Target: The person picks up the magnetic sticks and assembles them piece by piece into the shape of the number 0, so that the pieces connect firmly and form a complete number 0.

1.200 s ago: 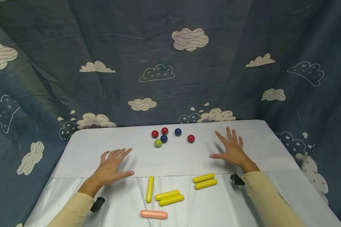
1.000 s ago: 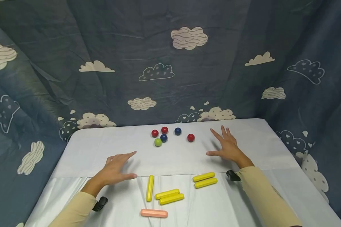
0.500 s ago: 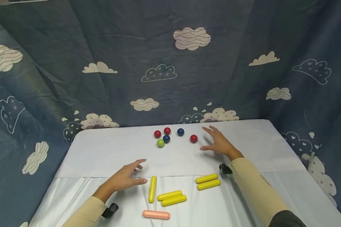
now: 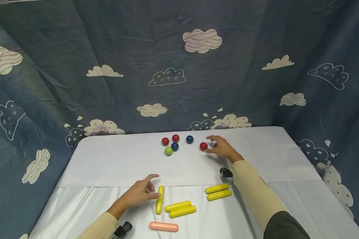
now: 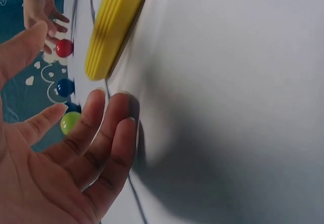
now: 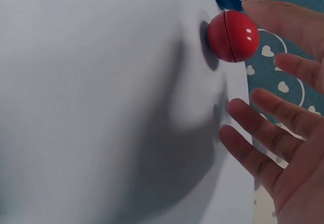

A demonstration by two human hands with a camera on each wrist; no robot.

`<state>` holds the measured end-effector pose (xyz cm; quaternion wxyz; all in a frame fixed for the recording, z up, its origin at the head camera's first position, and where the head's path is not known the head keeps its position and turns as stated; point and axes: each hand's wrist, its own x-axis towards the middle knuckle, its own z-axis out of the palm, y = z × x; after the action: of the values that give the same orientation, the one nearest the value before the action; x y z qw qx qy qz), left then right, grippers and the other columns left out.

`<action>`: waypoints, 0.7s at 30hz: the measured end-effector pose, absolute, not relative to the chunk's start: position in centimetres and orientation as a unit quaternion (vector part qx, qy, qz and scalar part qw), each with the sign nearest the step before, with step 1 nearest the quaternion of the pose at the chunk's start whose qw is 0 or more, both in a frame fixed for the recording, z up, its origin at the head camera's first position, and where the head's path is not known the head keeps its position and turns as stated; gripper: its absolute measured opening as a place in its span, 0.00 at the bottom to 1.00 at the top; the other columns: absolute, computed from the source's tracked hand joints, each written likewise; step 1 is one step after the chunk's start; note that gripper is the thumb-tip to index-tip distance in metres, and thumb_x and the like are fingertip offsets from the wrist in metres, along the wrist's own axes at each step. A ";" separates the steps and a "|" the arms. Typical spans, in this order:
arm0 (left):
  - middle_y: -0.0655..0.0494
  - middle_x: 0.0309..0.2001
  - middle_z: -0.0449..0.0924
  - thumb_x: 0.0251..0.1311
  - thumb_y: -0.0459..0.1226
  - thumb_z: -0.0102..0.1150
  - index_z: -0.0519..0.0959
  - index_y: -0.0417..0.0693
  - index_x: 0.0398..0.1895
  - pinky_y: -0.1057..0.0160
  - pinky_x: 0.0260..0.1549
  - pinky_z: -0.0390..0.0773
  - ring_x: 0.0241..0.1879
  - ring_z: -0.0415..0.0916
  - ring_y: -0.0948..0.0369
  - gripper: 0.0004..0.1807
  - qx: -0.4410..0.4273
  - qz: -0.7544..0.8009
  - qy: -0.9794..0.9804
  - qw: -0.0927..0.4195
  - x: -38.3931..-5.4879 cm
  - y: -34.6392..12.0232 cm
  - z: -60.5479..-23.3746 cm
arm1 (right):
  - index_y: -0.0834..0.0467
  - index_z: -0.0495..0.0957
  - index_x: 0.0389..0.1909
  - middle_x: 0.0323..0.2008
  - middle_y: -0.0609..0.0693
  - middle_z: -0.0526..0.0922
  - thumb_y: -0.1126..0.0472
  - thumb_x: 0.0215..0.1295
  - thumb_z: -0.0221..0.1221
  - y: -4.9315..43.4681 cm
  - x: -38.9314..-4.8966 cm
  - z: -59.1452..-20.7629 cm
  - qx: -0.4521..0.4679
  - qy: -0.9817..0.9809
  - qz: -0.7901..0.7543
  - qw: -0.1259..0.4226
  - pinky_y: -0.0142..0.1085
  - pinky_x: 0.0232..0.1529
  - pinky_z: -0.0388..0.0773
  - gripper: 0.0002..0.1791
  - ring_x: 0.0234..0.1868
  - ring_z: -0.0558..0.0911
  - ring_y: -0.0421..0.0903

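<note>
My left hand (image 4: pixel 138 193) hovers over the near half of the table, fingers loosely bent and holding nothing. Its thumb tip overlaps a yellow ridged stick (image 4: pixel 159 205) in the head view; in the left wrist view that stick (image 5: pixel 114 29) lies just beyond the fingertips, apart from them. Farther back, my right hand (image 4: pixel 224 148) reaches toward a red ball (image 4: pixel 203 146), thumb and forefinger spread to either side of it. The right wrist view has the red ball (image 6: pixel 233 37) close to the thumb, with no grip on it visible.
Left of that ball sit a blue ball (image 4: pixel 189 139), two more red balls, another blue ball (image 4: pixel 175 146) and a green ball (image 4: pixel 169 151). Two yellow pairs of sticks (image 4: pixel 182 211) (image 4: pixel 219 195) and an orange stick (image 4: pixel 164 226) lie nearer. A cloud-printed curtain (image 4: pixel 167 99) hangs behind.
The right hand has moved left and closer to the red ball, its fingers drawing nearer together. My left hand has come right and nearer, toward the upright-lying yellow stick. Balls and sticks stay put.
</note>
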<state>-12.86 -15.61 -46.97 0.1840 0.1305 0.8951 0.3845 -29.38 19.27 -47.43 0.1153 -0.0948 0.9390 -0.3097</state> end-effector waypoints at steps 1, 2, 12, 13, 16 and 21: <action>0.56 0.34 0.74 0.56 0.46 0.68 0.64 0.46 0.67 0.61 0.32 0.71 0.31 0.71 0.62 0.37 0.131 0.387 0.894 0.184 -12.8 -15.5 -47.1 | 0.58 0.67 0.66 0.61 0.63 0.70 0.53 0.56 0.69 19.2 -29.5 -47.5 -0.093 0.937 -0.316 0.117 0.51 0.54 0.74 0.37 0.53 0.74 0.58; 0.57 0.34 0.73 0.56 0.46 0.68 0.65 0.45 0.66 0.62 0.31 0.70 0.30 0.70 0.62 0.37 0.130 0.388 0.894 0.184 -12.7 -15.3 -47.2 | 0.58 0.67 0.66 0.60 0.63 0.70 0.54 0.56 0.69 19.1 -29.6 -47.6 -0.093 0.935 -0.320 0.118 0.50 0.54 0.74 0.37 0.52 0.74 0.58; 0.61 0.29 0.72 0.55 0.46 0.68 0.69 0.47 0.63 0.68 0.21 0.65 0.21 0.64 0.65 0.33 0.132 0.391 0.896 0.166 -12.3 -14.5 -48.3 | 0.58 0.70 0.63 0.57 0.61 0.74 0.58 0.55 0.70 18.1 -30.6 -48.3 -0.071 0.928 -0.341 0.136 0.50 0.56 0.72 0.34 0.52 0.74 0.57; 0.61 0.29 0.71 0.55 0.46 0.68 0.69 0.48 0.62 0.69 0.21 0.65 0.20 0.63 0.66 0.32 0.132 0.388 0.897 0.165 -12.3 -14.5 -48.4 | 0.57 0.71 0.62 0.57 0.61 0.74 0.58 0.55 0.70 18.0 -30.6 -48.3 -0.067 0.927 -0.341 0.138 0.50 0.56 0.72 0.33 0.52 0.74 0.56; 0.63 0.27 0.71 0.55 0.47 0.68 0.71 0.51 0.59 0.69 0.19 0.63 0.19 0.61 0.67 0.29 0.129 0.372 0.906 0.155 -12.3 -14.3 -48.7 | 0.58 0.72 0.61 0.54 0.60 0.76 0.60 0.55 0.70 17.8 -30.7 -48.5 -0.061 0.926 -0.348 0.137 0.49 0.55 0.72 0.32 0.51 0.74 0.56; 0.64 0.26 0.69 0.54 0.50 0.68 0.73 0.53 0.56 0.68 0.19 0.62 0.20 0.61 0.66 0.28 0.115 0.333 0.924 0.147 -12.2 -13.7 -49.0 | 0.59 0.74 0.58 0.51 0.60 0.77 0.62 0.56 0.69 17.6 -30.8 -48.9 -0.060 0.923 -0.357 0.132 0.47 0.52 0.73 0.27 0.48 0.74 0.54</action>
<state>-12.20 -13.72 -48.96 0.1473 0.1145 0.9243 0.3330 -30.78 17.64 -48.93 0.1325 -0.0596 0.9228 -0.3567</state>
